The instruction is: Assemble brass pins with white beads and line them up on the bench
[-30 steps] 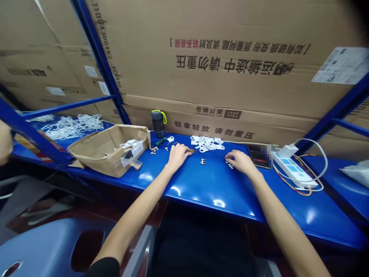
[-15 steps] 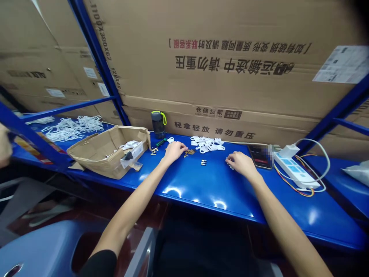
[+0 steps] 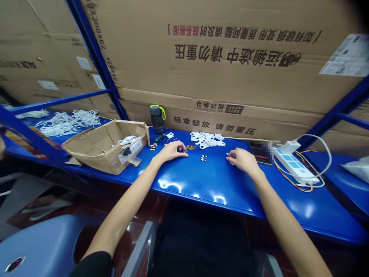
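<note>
My left hand [image 3: 172, 151] is on the blue table, thumb and forefinger curled towards each other around what looks like a small brass pin. Beside its fingertips lies a small pile of brass pins [image 3: 191, 147]. My right hand [image 3: 241, 158] rests farther right with its fingers bent together. Small white bits show at its fingertips, too small to name and mostly hidden. Between the hands stands a little group of metal-and-white pieces [image 3: 203, 158]. Behind them is a heap of white plastic parts [image 3: 208, 140].
A cardboard box [image 3: 95, 144] stands left, with a dark bottle [image 3: 157, 120], a green-handled screwdriver [image 3: 160, 137] and small brass pieces [image 3: 153, 146] near it. Right are a phone [image 3: 261, 152] and a white power strip [image 3: 296, 166] with cables. White cords [image 3: 69, 122] lie far left.
My left hand has lowered slightly towards me, its thumb and forefinger now showing a gap behind their tips. My right hand has hardly moved. The view has shifted a little.
</note>
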Demonstrator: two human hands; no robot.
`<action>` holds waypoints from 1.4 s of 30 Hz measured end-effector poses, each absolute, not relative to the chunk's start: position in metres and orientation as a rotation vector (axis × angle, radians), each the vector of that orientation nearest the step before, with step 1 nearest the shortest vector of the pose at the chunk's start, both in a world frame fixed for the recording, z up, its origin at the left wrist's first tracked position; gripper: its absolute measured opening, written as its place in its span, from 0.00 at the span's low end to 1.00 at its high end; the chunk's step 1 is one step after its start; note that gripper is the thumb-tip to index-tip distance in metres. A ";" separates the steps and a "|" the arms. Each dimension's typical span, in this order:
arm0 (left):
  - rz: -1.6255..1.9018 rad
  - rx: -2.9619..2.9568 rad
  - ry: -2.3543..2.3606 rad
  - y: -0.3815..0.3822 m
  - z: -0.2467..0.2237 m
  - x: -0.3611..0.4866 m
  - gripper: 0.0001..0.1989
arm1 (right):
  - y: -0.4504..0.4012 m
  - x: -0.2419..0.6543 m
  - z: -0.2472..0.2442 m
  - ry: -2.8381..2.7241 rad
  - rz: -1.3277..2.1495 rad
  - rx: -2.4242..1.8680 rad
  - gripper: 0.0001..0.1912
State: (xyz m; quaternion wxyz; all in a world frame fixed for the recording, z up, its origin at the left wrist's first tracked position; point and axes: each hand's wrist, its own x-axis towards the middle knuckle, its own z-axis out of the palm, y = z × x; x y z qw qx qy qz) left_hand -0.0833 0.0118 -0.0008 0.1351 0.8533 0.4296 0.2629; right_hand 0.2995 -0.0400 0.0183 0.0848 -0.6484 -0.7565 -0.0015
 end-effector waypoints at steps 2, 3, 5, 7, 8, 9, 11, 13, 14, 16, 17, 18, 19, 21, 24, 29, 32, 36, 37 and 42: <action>0.765 2.457 1.250 0.014 -0.002 -0.087 0.22 | -0.040 0.301 0.018 -2.252 0.002 -1.940 0.10; 0.758 2.446 1.246 0.016 -0.004 -0.089 0.22 | -0.040 0.302 0.018 -2.252 0.005 -1.941 0.09; 0.727 2.416 1.225 0.018 -0.006 -0.092 0.22 | -0.040 0.303 0.017 -2.253 0.008 -1.941 0.09; 0.697 2.386 1.205 0.020 -0.008 -0.094 0.21 | -0.039 0.303 0.016 -2.250 0.006 -1.940 0.08; 0.691 2.380 1.202 0.020 -0.009 -0.094 0.20 | -0.039 0.303 0.016 -2.249 0.004 -1.938 0.08; 0.692 2.379 1.208 0.020 -0.009 -0.093 0.20 | -0.039 0.303 0.016 -2.248 0.005 -1.936 0.08; 0.706 2.383 1.234 0.021 -0.009 -0.091 0.20 | -0.039 0.303 0.017 -2.244 0.014 -1.936 0.08; 0.716 2.388 1.254 0.020 -0.008 -0.089 0.20 | -0.039 0.302 0.018 -2.236 0.031 -1.941 0.07; 0.717 2.391 1.259 0.020 -0.008 -0.088 0.20 | -0.039 0.302 0.018 -2.231 0.044 -1.943 0.08; 0.711 2.403 1.261 0.019 -0.006 -0.086 0.19 | -0.039 0.303 0.018 -2.225 0.066 -1.941 0.08; 0.708 2.411 1.264 0.018 -0.006 -0.085 0.19 | -0.038 0.303 0.018 -2.224 0.074 -1.938 0.08; 0.707 2.420 1.267 0.017 -0.005 -0.085 0.19 | -0.038 0.303 0.018 -2.223 0.078 -1.934 0.09; 0.706 2.428 1.269 0.017 -0.005 -0.085 0.18 | -0.038 0.304 0.017 -2.222 0.078 -1.930 0.09; 0.710 2.442 1.274 0.017 -0.005 -0.085 0.18 | -0.037 0.304 0.017 -2.225 0.073 -1.926 0.09; 0.714 2.442 1.280 0.019 -0.005 -0.087 0.16 | -0.036 0.306 0.016 -2.241 0.103 -1.926 0.09; 0.721 2.380 1.275 0.022 -0.006 -0.091 0.14 | -0.032 0.310 0.014 -2.268 0.180 -1.893 0.11; 0.667 2.296 1.268 0.023 -0.004 -0.095 0.16 | -0.030 0.312 0.013 -2.276 0.212 -1.882 0.13; 0.613 2.178 1.302 0.023 -0.002 -0.099 0.19 | -0.030 0.311 0.012 -2.260 0.197 -1.884 0.12; 0.615 2.173 1.307 0.022 -0.002 -0.098 0.19 | -0.031 0.311 0.012 -2.256 0.192 -1.888 0.11; 0.695 2.267 1.314 0.019 -0.004 -0.090 0.17 | -0.033 0.306 0.015 -2.227 0.173 -1.907 0.09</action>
